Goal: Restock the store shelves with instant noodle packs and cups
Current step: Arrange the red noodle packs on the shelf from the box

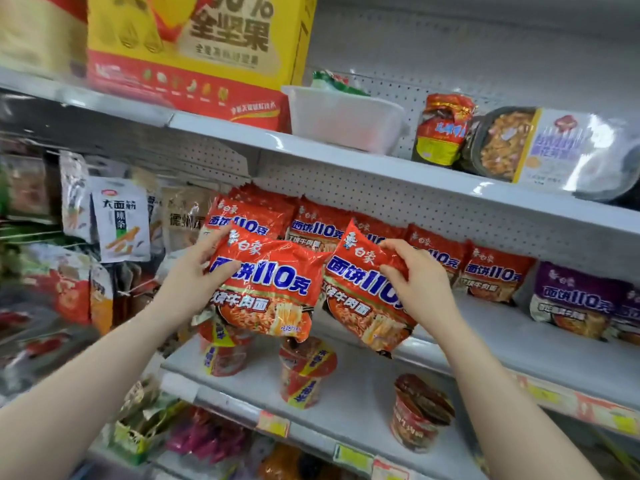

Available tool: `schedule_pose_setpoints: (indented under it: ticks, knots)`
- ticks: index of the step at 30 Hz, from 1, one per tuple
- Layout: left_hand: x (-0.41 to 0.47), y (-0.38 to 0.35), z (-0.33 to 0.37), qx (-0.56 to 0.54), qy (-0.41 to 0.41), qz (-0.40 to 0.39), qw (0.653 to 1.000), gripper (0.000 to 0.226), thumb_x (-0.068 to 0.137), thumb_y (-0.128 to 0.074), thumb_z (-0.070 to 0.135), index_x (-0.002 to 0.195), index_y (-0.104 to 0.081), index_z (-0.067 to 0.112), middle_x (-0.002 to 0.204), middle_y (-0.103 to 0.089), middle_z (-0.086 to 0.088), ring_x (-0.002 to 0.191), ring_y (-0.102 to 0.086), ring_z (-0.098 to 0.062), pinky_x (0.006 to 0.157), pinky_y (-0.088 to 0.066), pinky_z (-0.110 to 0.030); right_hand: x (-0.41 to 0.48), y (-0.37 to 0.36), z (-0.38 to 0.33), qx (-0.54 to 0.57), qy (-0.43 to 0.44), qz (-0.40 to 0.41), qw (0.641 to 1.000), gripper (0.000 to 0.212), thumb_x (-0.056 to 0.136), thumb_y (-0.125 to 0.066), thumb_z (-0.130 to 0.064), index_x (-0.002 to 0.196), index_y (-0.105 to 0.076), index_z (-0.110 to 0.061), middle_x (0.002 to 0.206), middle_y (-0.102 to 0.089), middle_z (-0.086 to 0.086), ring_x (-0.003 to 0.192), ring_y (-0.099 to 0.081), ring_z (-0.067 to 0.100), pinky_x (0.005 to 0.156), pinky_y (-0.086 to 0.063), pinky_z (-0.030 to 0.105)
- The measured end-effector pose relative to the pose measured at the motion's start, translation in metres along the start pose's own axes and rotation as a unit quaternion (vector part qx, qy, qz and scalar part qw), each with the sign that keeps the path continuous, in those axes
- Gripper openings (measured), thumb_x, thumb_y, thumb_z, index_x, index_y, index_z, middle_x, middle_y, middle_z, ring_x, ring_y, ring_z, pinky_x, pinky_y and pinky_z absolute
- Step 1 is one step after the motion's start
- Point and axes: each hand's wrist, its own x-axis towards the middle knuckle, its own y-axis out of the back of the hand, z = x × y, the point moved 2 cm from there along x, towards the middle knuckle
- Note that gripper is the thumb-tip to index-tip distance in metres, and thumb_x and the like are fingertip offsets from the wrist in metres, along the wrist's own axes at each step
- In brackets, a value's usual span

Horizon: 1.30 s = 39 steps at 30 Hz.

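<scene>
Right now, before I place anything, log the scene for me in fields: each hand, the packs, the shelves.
left hand: holds left red pack by its upper left edge
right hand: pinches right red pack at its top edge
held packs: side by side in front of the middle shelf
middle shelf: row of red packs at the back, purple packs at the right end
lower shelf: noodle cups standing, spaced apart
upper shelf: white tub, yellow box
</scene>
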Motion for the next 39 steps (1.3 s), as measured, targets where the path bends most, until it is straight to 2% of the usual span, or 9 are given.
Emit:
schedule_pose_setpoints:
  ticks: [4,8,13,18,20,25,28,33,39]
  knots:
    - [0.033,0.036,-0.01,0.017,0.004,-0.001,1.0,0.056,0.094,-0.063,0.02,0.138,-0.042,0.046,0.138,-0.051,0.003,0.112,-0.061,-0.016,0.084,-0.058,-0.045,0.032,-0.015,-0.027,-0.006,-0.002,0.028,1.0,0.036,0.097,-0.06,-0.023,0.132,-0.054,-0.027,0.103,-0.054,-0.011,0.096,-0.046,0.009,0.079,-0.041,0.029]
    - [0.057,0.053,-0.018,0.025,0.002,0.01,1.0,0.058,0.096,-0.06,0.017,0.146,-0.038,0.033,0.128,-0.056,0.007,0.102,-0.063,-0.006,0.084,-0.057,-0.042,0.057,-0.029,-0.042,-0.018,-0.007,0.035,0.999,0.034,0.098,-0.058,-0.024,0.132,-0.054,-0.026,0.1,-0.047,-0.012,0.097,-0.046,0.01,0.079,-0.039,0.029]
    - [0.081,0.056,-0.033,0.003,0.013,0.009,1.0,0.057,0.096,-0.058,0.017,0.147,-0.037,0.033,0.128,-0.057,0.003,0.104,-0.064,-0.013,0.085,-0.057,-0.045,0.089,-0.052,-0.043,-0.048,0.0,0.047,0.998,0.034,0.097,-0.06,-0.02,0.13,-0.056,-0.023,0.111,-0.066,0.004,0.105,-0.058,0.026,0.087,-0.048,0.041]
    - [0.108,0.056,-0.041,0.03,0.005,-0.003,1.0,0.055,0.096,-0.059,0.021,0.144,-0.039,0.038,0.116,-0.057,0.02,0.103,-0.065,-0.014,0.084,-0.058,-0.048,0.129,-0.09,-0.026,-0.09,0.006,0.039,0.995,0.034,0.097,-0.06,-0.02,0.131,-0.057,-0.023,0.117,-0.067,0.008,0.108,-0.058,0.03,0.095,-0.046,0.047]
    - [0.119,0.056,-0.043,0.032,0.002,0.002,0.999,0.055,0.096,-0.06,0.021,0.144,-0.039,0.038,0.118,-0.058,0.019,0.103,-0.065,-0.011,0.084,-0.058,-0.046,0.147,-0.108,-0.016,-0.092,0.009,0.027,0.995,0.035,0.096,-0.061,-0.019,0.13,-0.057,-0.023,0.118,-0.067,0.008,0.109,-0.058,0.03,0.096,-0.046,0.048]
    - [0.141,0.053,-0.047,0.038,0.001,0.016,0.999,0.055,0.097,-0.058,0.016,0.145,-0.039,0.034,0.111,-0.055,0.029,0.094,-0.066,-0.003,0.07,-0.058,-0.028,0.192,-0.155,0.008,-0.095,0.026,-0.009,0.995,0.034,0.094,-0.064,-0.02,0.127,-0.059,-0.026,0.118,-0.068,0.002,0.112,-0.056,0.028,0.1,-0.039,0.043]
    - [0.149,0.053,-0.05,0.05,-0.004,0.021,0.999,0.054,0.097,-0.058,0.017,0.144,-0.039,0.036,0.114,-0.057,0.026,0.094,-0.067,-0.004,0.071,-0.059,-0.028,0.213,-0.18,0.017,-0.072,0.04,-0.024,0.996,0.033,0.092,-0.067,-0.016,0.123,-0.062,-0.024,0.119,-0.068,0.002,0.113,-0.057,0.027,0.101,-0.043,0.042]
    - [0.157,0.05,-0.06,0.054,-0.01,0.018,0.998,0.055,0.096,-0.059,0.019,0.145,-0.039,0.035,0.116,-0.059,0.021,0.094,-0.068,-0.005,0.071,-0.059,-0.027,0.224,-0.211,0.031,0.002,0.012,0.003,1.0,0.036,0.093,-0.063,-0.009,0.127,-0.063,-0.017,0.131,-0.061,0.008,0.125,-0.048,0.028,0.106,-0.037,0.038]
    - [0.169,0.043,-0.068,0.038,-0.017,0.005,0.999,0.057,0.095,-0.059,0.02,0.146,-0.038,0.036,0.122,-0.059,0.014,0.099,-0.067,-0.01,0.073,-0.059,-0.03,0.215,-0.228,0.039,0.047,-0.006,-0.009,0.999,0.06,0.09,-0.059,0.006,0.143,-0.05,-0.02,0.147,-0.047,0.009,0.14,-0.038,0.026,0.114,-0.028,0.031]
